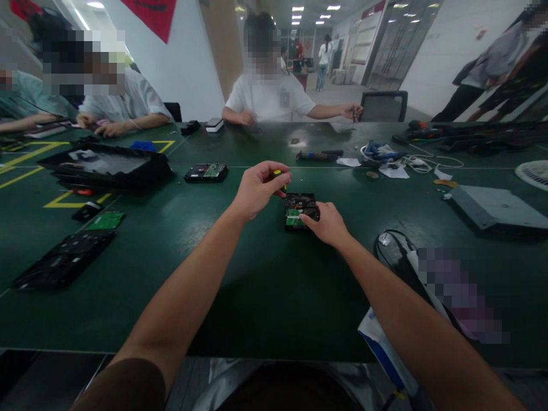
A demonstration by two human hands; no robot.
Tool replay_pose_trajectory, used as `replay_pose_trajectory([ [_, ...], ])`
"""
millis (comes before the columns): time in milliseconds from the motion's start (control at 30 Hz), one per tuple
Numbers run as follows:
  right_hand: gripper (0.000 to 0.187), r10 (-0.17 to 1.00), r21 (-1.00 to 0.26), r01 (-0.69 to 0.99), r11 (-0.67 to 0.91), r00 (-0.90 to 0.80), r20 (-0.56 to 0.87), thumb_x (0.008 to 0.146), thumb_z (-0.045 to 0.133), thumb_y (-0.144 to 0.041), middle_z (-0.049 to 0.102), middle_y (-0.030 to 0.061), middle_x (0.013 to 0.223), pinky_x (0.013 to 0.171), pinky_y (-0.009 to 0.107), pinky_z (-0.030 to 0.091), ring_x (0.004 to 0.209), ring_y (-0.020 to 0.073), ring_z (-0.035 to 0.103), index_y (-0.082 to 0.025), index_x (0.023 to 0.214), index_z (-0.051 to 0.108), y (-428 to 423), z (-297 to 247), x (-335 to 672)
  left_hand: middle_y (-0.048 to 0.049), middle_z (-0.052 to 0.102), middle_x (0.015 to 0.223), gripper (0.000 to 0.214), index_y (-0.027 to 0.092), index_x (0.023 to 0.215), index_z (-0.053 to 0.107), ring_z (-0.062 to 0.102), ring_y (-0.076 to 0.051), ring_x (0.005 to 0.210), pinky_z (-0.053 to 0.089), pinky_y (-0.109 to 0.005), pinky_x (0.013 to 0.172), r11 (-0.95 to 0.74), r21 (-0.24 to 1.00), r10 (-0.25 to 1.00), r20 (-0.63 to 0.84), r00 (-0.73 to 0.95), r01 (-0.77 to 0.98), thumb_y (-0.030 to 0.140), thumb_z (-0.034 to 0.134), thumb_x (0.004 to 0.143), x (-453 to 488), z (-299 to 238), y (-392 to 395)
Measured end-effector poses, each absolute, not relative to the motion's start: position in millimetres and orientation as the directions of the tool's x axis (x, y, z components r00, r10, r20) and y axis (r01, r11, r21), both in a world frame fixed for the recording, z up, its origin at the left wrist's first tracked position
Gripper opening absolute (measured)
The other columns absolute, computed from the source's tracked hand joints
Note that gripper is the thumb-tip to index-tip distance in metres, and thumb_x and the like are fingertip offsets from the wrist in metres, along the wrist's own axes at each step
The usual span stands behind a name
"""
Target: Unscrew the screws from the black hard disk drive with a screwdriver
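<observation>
A hard drive lies on the green table in front of me, a green circuit board showing on its near part. My right hand grips its right side, the thumb resting over the top. Just beyond its upper left corner, my left hand is closed on a small screwdriver with a yellow end. Most of the screwdriver is hidden by my fingers, and I cannot tell whether its tip touches the drive.
Another hard drive lies farther left, near a black tray. A black casing and a green circuit board are at left. Right are a grey metal box, cables and a black cord. People sit opposite.
</observation>
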State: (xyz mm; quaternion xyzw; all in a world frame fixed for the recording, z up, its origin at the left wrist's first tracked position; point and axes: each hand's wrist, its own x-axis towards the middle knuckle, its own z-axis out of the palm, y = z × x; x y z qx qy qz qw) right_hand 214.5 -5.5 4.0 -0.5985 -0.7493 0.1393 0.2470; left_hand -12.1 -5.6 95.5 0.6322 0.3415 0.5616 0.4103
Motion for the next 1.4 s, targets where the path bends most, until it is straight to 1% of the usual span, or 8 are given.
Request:
replay_pose_trajectory([
  [200,0.057,0.961,-0.480,0.838,0.258,-0.174,0.213,0.091,0.061,-0.063,0.062,0.0170,0.121,0.092,0.045,0.053,0.110,0.0319,0.063,-0.018,0.125,0.065,-4.7,2.5,214.8,-0.0084,0.074,0.096,0.023,0.015,0.102,0.069,0.071,-0.016,0.086,0.060,-0.023,0.061,-0.407,0.912,0.902,0.409,0.137,-0.040,0.032,0.074,0.089,-14.0,95.0,-4.8],
  [433,0.053,0.962,-0.475,0.843,0.253,-0.167,0.215,0.092,0.061,-0.060,0.063,0.0161,0.118,0.093,0.045,0.053,0.110,0.0321,0.063,-0.019,0.125,0.066,-6.0,3.3,213.6,-0.0086,0.075,0.095,0.022,0.016,0.101,0.068,0.072,-0.016,0.086,0.058,-0.022,0.058,-0.391,0.920,0.910,0.391,0.141,-0.028,0.034,0.073,0.089,-13.1,92.5,-4.5],
  [633,0.056,0.963,-0.478,0.843,0.248,-0.163,0.212,0.091,0.061,-0.062,0.062,0.0166,0.120,0.092,0.045,0.053,0.110,0.0322,0.063,-0.018,0.126,0.065,-6.2,3.3,213.9,-0.0089,0.075,0.096,0.022,0.016,0.100,0.068,0.072,-0.015,0.084,0.057,-0.021,0.057,-0.385,0.923,0.917,0.381,0.121,0.006,0.034,0.073,0.089,-12.6,93.7,-4.8],
  [800,0.055,0.964,-0.473,0.845,0.248,-0.165,0.210,0.091,0.060,-0.062,0.062,0.0165,0.118,0.093,0.046,0.053,0.111,0.0328,0.063,-0.018,0.125,0.065,-5.7,2.8,214.1,-0.0090,0.075,0.096,0.024,0.015,0.100,0.068,0.072,-0.016,0.085,0.057,-0.021,0.057,-0.396,0.918,0.913,0.390,0.122,0.032,0.035,0.073,0.089,-12.9,93.4,-4.6],
  [1133,0.055,0.965,-0.480,0.842,0.246,-0.166,0.204,0.091,0.061,-0.062,0.062,0.0157,0.119,0.094,0.045,0.052,0.110,0.0321,0.063,-0.019,0.125,0.065,-6.2,2.9,215.0,-0.0085,0.075,0.093,0.024,0.017,0.099,0.069,0.073,-0.017,0.084,0.057,-0.022,0.056,-0.414,0.910,0.905,0.408,0.123,0.027,0.038,0.075,0.088,-12.0,91.9,-4.3],
  [1400,0.052,0.963,-0.485,0.836,0.254,-0.172,0.208,0.092,0.061,-0.061,0.062,0.0156,0.120,0.093,0.047,0.052,0.110,0.0324,0.062,-0.021,0.124,0.067,-7.1,4.9,214.1,-0.0091,0.075,0.094,0.024,0.016,0.100,0.069,0.071,-0.015,0.083,0.059,-0.022,0.057,-0.428,0.903,0.897,0.420,0.138,0.034,0.036,0.075,0.089,-11.7,93.0,-5.6],
])
